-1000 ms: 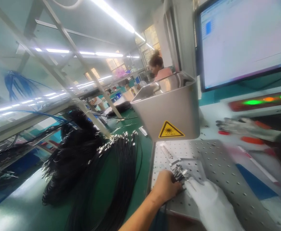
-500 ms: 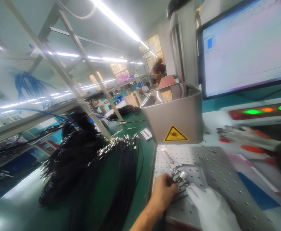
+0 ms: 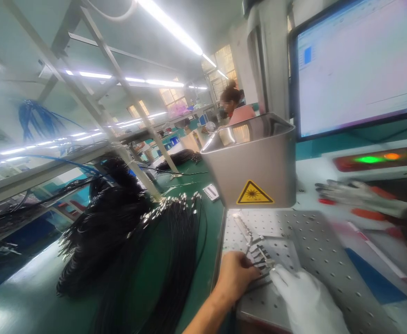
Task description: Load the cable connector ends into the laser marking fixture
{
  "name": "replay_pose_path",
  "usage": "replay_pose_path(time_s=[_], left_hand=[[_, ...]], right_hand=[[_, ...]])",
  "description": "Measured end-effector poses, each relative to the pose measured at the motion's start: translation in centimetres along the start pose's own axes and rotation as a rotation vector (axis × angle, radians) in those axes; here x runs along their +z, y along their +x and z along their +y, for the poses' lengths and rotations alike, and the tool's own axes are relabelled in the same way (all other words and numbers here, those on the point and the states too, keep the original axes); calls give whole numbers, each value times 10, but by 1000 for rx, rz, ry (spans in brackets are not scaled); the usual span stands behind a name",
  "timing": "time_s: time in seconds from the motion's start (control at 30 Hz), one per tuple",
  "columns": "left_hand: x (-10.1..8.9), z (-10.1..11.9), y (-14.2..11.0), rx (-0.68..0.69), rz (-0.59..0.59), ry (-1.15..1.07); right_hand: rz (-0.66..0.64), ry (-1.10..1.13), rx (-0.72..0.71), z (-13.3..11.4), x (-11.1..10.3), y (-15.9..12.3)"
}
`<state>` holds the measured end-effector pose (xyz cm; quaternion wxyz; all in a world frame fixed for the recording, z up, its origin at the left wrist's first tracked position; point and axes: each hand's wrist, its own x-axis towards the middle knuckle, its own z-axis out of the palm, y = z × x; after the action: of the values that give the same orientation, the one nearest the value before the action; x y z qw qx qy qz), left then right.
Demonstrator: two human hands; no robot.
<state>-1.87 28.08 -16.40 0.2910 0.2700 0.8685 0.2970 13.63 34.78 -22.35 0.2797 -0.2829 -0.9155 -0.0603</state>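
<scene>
My left hand (image 3: 238, 274) is bare, its fingers closed at a small metal fixture (image 3: 261, 253). Dark cable-like strands show at its fingertips, but the fingers hide most of what they grip. My right hand (image 3: 302, 297), in a white glove, pinches near a small shiny metal connector (image 3: 269, 263) at the fixture's near end. Both hands rest low over a perforated metal plate (image 3: 314, 241), with the fingertips almost meeting. A slim metal bar (image 3: 242, 227) lies on the plate beyond the left hand.
Black cables with metal ends (image 3: 175, 241) lie on the green table left of the plate; a larger coiled heap (image 3: 102, 246) is farther left. Behind the plate stands a metal housing (image 3: 248, 162) with a laser warning sign. Gloves (image 3: 356, 197) and a monitor (image 3: 359, 69) are at right. A person (image 3: 241, 111) sits beyond.
The shiny connector by my right fingertips sits slightly lower and flatter against the fixture. Both hands stay in nearly the same place. The view has shifted slightly.
</scene>
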Motion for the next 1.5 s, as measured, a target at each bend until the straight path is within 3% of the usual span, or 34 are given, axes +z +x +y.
replay_pose_path(time_s=[0.37,0.57,0.7,1.0,1.1,1.2,1.33,1.5], left_hand=[[10,-17,19,-87,-64,-140],[8,-14,18,-108,-102,-190],[8,-11,22,-139,-134,-177],[9,-13,26,-133,-191,-99],[2,-12,18,2,-116,-47],[-1,-17,16,135,4,-71],[2,-21,17,112,45,-153],[4,-10,12,105,52,27]], right_hand=[[-97,23,-52,4,7,0],[-159,-1,44,2,18,-5],[-208,-37,36,0,16,-1],[-110,-23,-43,1,15,8],[-7,-8,-107,0,9,11],[-15,29,-47,-2,-2,15],[-31,13,-32,-3,-9,18],[-9,-14,-57,-1,-4,17]])
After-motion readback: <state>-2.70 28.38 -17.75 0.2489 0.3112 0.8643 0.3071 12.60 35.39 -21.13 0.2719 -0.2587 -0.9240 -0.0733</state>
